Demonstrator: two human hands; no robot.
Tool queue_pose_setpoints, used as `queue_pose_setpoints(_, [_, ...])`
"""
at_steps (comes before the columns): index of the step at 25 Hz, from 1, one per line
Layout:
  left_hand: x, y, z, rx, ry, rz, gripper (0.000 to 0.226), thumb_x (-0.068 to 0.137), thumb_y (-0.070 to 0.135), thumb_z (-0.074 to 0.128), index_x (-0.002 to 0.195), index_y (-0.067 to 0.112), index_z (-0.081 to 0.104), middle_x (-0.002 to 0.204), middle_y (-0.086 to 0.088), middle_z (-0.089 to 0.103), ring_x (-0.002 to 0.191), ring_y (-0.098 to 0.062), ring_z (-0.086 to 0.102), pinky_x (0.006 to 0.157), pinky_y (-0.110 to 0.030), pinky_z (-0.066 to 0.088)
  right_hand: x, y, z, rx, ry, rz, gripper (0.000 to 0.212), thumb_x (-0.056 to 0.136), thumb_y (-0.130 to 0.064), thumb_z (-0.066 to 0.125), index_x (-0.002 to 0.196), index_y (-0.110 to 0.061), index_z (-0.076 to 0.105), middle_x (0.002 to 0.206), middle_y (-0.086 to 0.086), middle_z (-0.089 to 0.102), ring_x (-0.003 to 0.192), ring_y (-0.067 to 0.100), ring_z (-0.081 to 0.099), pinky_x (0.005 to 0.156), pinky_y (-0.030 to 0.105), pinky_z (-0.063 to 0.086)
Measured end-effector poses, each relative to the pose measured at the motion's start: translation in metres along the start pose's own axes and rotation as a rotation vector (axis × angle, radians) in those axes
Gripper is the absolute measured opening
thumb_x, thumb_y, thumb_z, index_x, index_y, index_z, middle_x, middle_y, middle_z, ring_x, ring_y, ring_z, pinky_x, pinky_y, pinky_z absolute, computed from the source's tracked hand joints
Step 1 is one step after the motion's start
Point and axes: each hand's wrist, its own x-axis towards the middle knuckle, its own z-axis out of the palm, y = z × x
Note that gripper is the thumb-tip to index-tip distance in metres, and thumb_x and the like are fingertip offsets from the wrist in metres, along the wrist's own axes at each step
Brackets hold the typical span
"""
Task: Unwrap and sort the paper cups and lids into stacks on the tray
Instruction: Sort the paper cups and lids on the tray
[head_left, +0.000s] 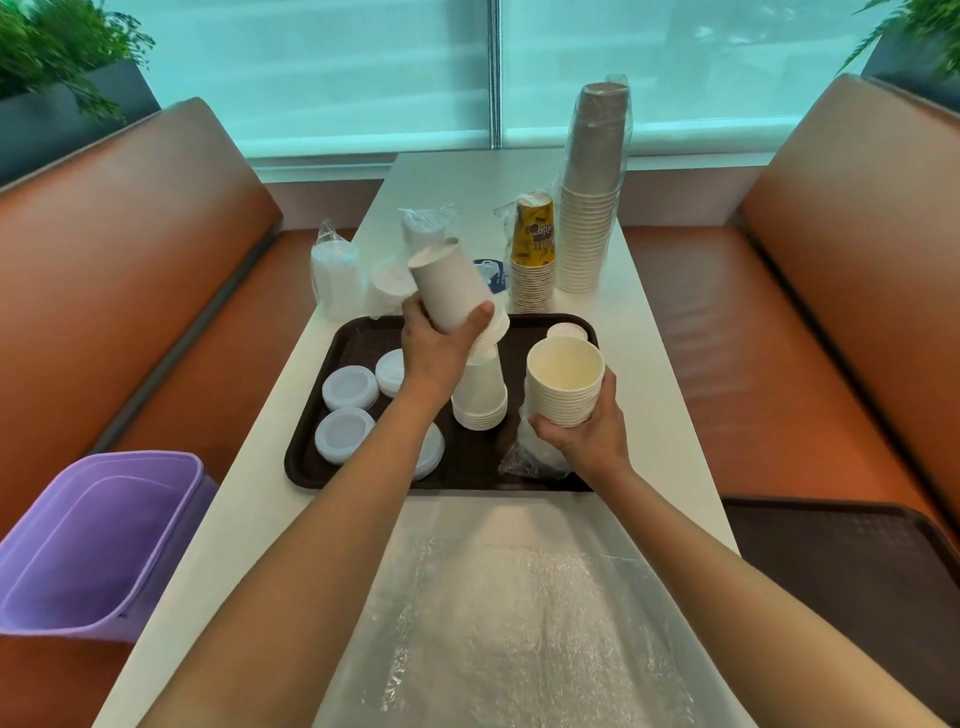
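Observation:
A dark brown tray (363, 332) lies across the white table. My left hand (436, 345) grips a tilted stack of white paper cups (449, 291), bottoms up, above an upside-down white cup stack (480, 397) standing mid-tray. My right hand (584, 434) holds another white cup stack (565, 379), mouths up, over the tray's right part, with its clear wrapper (527, 457) hanging down from it. White lids (349, 387) lie in several low piles on the tray's left side.
Behind the tray stand wrapped lid packs (337, 278), a yellow printed cup stack (531, 260) and a tall brown-and-white cup stack (592, 192). A clear plastic sheet (519, 613) covers the near table. A purple bin (98, 540) sits left, a second tray (852, 571) right.

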Motion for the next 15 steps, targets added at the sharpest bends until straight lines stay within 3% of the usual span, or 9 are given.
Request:
queue_pose_setpoints(5, [0.005, -0.039, 0.011, 0.154, -0.037, -0.021, 0.084, 0.069, 0.025, 0.083, 0.133, 0.009, 0.032, 0.135, -0.009, 0.048, 0.121, -0.024, 0.048, 0.090, -0.026, 0.038, -0.001, 0.003, 0.003, 0.011, 0.024, -0.002, 0.108, 0.049, -0.048, 0.079, 0.140, -0.020, 0.028, 0.130, 0.001, 0.050, 0.115, 0.020, 0.050, 0.093, 0.039, 0.049])
queue_pose_setpoints(12, [0.000, -0.080, 0.017, 0.285, -0.224, -0.174, 0.093, 0.066, 0.025, 0.084, 0.139, 0.014, 0.027, 0.142, -0.006, 0.041, 0.131, -0.026, 0.038, 0.107, -0.040, 0.036, 0.002, 0.006, 0.005, 0.012, 0.021, -0.020, 0.106, 0.052, -0.042, 0.079, 0.141, -0.019, 0.027, 0.130, 0.002, 0.050, 0.116, 0.020, 0.050, 0.094, 0.040, 0.050])
queue_pose_setpoints(14, [-0.004, -0.066, 0.018, 0.237, -0.145, -0.065, 0.096, 0.068, 0.032, 0.082, 0.143, 0.015, 0.025, 0.145, -0.006, 0.036, 0.133, -0.022, 0.035, 0.109, -0.038, 0.034, 0.002, 0.007, 0.005, 0.016, 0.018, -0.020, 0.104, 0.052, -0.042, 0.080, 0.140, -0.020, 0.029, 0.130, 0.000, 0.051, 0.115, 0.017, 0.049, 0.094, 0.039, 0.049])
queue_pose_setpoints(15, [-0.009, -0.056, 0.019, 0.193, -0.049, 0.086, 0.087, 0.071, 0.035, 0.078, 0.141, 0.012, 0.031, 0.142, -0.008, 0.037, 0.130, -0.019, 0.036, 0.108, -0.031, 0.034, 0.002, 0.008, 0.005, 0.018, 0.018, -0.020, 0.103, 0.052, -0.042, 0.080, 0.139, -0.019, 0.031, 0.129, 0.000, 0.052, 0.114, 0.016, 0.049, 0.094, 0.037, 0.049])
